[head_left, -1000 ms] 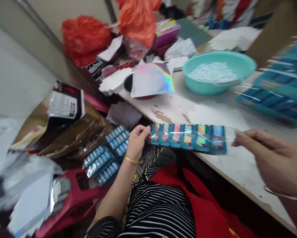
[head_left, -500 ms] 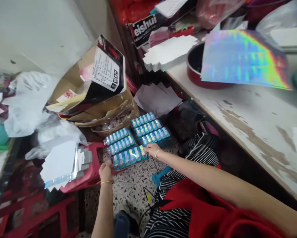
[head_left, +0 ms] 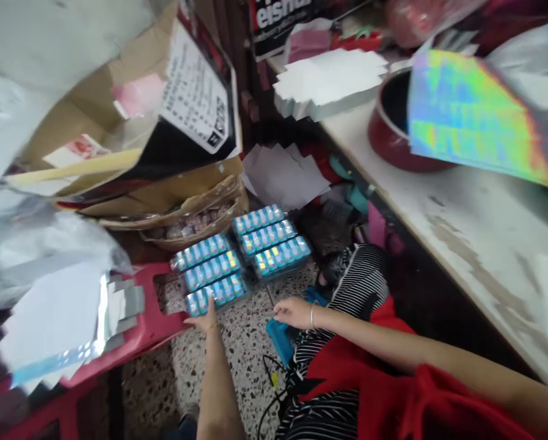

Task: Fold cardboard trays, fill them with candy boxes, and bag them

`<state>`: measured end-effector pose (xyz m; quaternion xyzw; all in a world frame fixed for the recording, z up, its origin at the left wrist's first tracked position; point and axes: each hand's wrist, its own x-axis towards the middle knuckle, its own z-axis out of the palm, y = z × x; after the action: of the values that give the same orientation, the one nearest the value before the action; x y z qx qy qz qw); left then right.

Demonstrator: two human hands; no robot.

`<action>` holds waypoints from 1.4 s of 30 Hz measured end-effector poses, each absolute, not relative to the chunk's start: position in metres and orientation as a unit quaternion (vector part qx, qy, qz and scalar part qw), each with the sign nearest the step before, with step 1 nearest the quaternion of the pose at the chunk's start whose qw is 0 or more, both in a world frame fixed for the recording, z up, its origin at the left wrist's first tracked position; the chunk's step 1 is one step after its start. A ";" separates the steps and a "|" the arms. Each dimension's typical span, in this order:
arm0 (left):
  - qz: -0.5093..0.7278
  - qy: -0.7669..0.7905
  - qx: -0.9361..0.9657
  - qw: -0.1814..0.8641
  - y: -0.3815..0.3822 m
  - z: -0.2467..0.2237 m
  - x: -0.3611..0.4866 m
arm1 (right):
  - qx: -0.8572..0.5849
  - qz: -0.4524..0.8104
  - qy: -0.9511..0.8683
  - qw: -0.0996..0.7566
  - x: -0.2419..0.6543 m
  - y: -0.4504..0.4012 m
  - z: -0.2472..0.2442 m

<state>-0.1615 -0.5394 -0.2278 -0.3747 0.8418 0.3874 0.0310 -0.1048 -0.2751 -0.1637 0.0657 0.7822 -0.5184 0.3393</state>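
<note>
Two groups of clear-wrapped blue packs lie side by side, each in three rows: the left group [head_left: 208, 273] and the right group [head_left: 272, 240]. My left hand [head_left: 206, 319] is at the near edge of the left group, thumb and fingers spread, one finger against the nearest row. My right hand [head_left: 293, 313] is apart from the packs, its fingers bent together. Whether anything is in them is hidden. Just below it lies a blue tool [head_left: 280, 343] whose kind I cannot make out.
At left, a red plastic stool [head_left: 152, 311] bears white jagged-edged sheets [head_left: 56, 315]. Behind the packs stands an open carton [head_left: 88, 113]. On the worn white table [head_left: 443, 211] at right are a dark red pot [head_left: 395, 143], a rainbow-shiny sheet [head_left: 470, 116] and stacked white cards [head_left: 328, 76].
The nearest left row has shifted left, in line with the rows behind it. My right hand has come off its end, back toward my lap. My left hand's fingers have spread. The view has shifted.
</note>
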 end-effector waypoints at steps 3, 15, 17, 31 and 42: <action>0.316 0.842 -0.438 -0.013 -0.528 -0.223 -0.157 | 0.002 -0.517 0.808 0.281 -0.084 -0.238 -0.123; 0.437 0.575 0.681 0.124 -0.106 -0.067 -0.072 | 0.435 -0.326 0.769 -0.337 0.131 -0.047 -0.001; 0.352 0.507 0.775 0.137 -0.049 -0.048 -0.019 | 0.509 -0.334 0.690 -0.392 0.174 -0.043 -0.004; 0.174 0.312 0.924 0.138 -0.018 -0.050 0.023 | 0.527 -0.311 0.668 -0.423 0.277 -0.061 -0.044; 0.245 0.438 0.811 0.302 0.017 -0.004 0.018 | 0.493 -0.200 0.758 -0.378 0.296 -0.035 -0.055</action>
<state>0.0179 0.0166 -0.0044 0.8106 0.4378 0.2452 0.3018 0.2956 -0.0355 -0.0549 0.4933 0.7576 -0.2000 -0.3778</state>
